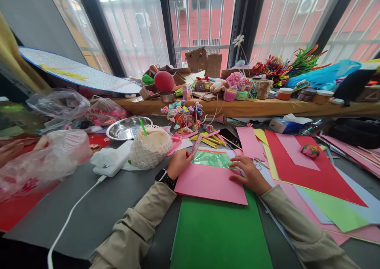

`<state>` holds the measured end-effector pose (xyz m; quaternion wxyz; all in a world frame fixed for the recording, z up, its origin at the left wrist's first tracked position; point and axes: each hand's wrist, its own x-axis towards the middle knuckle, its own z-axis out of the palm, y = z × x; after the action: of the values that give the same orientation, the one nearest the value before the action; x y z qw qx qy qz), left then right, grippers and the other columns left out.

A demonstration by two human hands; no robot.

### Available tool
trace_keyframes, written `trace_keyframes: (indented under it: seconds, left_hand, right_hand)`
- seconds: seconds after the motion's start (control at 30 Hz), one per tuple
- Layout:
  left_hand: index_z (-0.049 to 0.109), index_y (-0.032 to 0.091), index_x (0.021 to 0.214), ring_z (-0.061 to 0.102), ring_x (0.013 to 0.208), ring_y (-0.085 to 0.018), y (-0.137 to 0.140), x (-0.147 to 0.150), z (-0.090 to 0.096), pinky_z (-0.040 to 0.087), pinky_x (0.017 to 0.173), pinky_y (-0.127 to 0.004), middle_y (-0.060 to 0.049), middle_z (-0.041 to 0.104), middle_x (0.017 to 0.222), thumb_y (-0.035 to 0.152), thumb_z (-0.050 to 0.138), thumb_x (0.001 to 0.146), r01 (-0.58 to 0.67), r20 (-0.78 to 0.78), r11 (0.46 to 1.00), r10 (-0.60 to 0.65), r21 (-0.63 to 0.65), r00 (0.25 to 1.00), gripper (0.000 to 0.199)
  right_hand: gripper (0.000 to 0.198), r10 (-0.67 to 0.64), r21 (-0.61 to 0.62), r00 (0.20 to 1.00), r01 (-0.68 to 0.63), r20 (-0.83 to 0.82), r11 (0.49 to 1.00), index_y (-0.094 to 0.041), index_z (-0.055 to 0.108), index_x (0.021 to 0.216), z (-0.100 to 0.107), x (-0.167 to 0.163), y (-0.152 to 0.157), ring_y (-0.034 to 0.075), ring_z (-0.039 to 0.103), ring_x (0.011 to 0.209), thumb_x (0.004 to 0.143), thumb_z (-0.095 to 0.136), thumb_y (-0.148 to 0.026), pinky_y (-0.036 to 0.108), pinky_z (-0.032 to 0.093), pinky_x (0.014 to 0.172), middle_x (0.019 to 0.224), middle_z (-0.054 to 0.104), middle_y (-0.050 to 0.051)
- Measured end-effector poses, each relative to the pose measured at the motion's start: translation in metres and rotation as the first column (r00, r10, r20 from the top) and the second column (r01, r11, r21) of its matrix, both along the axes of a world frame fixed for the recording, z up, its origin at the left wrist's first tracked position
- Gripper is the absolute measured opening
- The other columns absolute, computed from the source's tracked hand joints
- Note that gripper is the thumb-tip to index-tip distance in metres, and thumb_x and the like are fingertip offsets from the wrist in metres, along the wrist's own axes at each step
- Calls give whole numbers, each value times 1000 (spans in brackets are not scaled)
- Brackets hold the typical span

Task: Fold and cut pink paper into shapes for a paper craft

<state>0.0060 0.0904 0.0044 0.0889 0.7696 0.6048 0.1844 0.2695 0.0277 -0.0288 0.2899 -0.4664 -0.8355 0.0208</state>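
My left hand (179, 163), with a watch on the wrist, pinches the lower end of a pinkish ruler (196, 145) that points up and away. Under it lies the left edge of a folded pink paper sheet (210, 184). My right hand (251, 174) rests with fingers spread on the right side of that sheet. Just beyond the sheet is a green packet (212, 159) with clear wrapping and an orange edge. Below the pink sheet, a large green sheet (221, 233) reaches toward me. A pair of scissors (257, 164) lies beyond my right hand.
A coconut (151, 148) with a green straw stands left, beside a white charger (109, 162) and a metal plate (127, 128). Coloured papers (314, 174) spread out right. Craft flowers (182, 112) stand behind. Another person's hand (12, 152) is at the far left.
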Motion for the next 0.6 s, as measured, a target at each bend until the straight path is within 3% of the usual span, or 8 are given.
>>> trace_keyframes:
  seconds: [0.1, 0.2, 0.27, 0.33, 0.43, 0.53, 0.6]
  left_hand:
    - [50, 15, 63, 48, 55, -12, -5, -2, 13, 29, 50, -21, -1, 55, 61, 29, 35, 78, 28, 35, 999, -29, 26, 999, 25]
    - [50, 16, 70, 49, 62, -12, -18, -4, 31, 32, 56, -21, 0, 56, 68, 30, 32, 80, 78, 78, 993, -85, 88, 993, 25]
    - [51, 16, 71, 49, 60, -12, -31, -3, 41, 32, 54, -20, 0, 55, 66, 30, 33, 80, 128, 180, 983, -150, 130, 972, 25]
    - [51, 16, 67, 48, 57, -11, -45, 3, 45, 32, 53, -20, 1, 54, 62, 30, 35, 79, 254, 219, 964, -265, 80, 939, 25]
    - [52, 15, 68, 48, 57, -10, -62, 18, 42, 34, 52, -19, 1, 56, 61, 28, 39, 79, 448, 283, 893, -419, -44, 863, 22]
    - [52, 14, 73, 52, 58, -9, -70, 31, 37, 38, 54, -18, -1, 57, 63, 29, 32, 83, 584, 408, 800, -491, -139, 770, 27]
    - [53, 13, 80, 54, 66, -11, -72, 33, 35, 41, 60, -20, -3, 59, 72, 34, 29, 84, 635, 403, 762, -545, -129, 736, 32]
  right_hand:
    - [29, -15, 8, 1000, 15, -19, 1000, -21, 53, 91, 1, -1, -1, 24, 45, 100, 71, 53, -41, 42, 36, 84, 101, 53, 8]
    - [39, -43, 64, 998, 45, -36, 997, -21, 44, 107, 5, -3, -4, 25, 42, 103, 73, 50, -40, 43, 36, 85, 107, 49, 10]
    - [51, -75, 144, 996, 80, -44, 986, -20, 33, 118, 10, -6, -7, 25, 37, 109, 74, 49, -39, 43, 34, 87, 116, 42, 11]
    - [60, -127, 266, 990, 140, -63, 954, -20, 24, 124, 15, -9, -13, 26, 31, 115, 74, 50, -37, 43, 31, 90, 125, 33, 12]
    - [54, -179, 425, 983, 182, -48, 887, -23, 30, 123, 21, -15, -21, 26, 27, 118, 74, 51, -31, 46, 23, 95, 127, 33, 10]
    - [35, -87, 407, 994, 52, 69, 912, -28, 42, 113, 23, -19, -26, 21, 40, 110, 79, 43, -20, 49, 12, 99, 112, 52, 2]
    - [31, -29, 345, 997, 1, 76, 938, -28, 47, 109, 21, -19, -25, 16, 51, 96, 81, 38, -16, 48, 11, 99, 99, 60, 0]
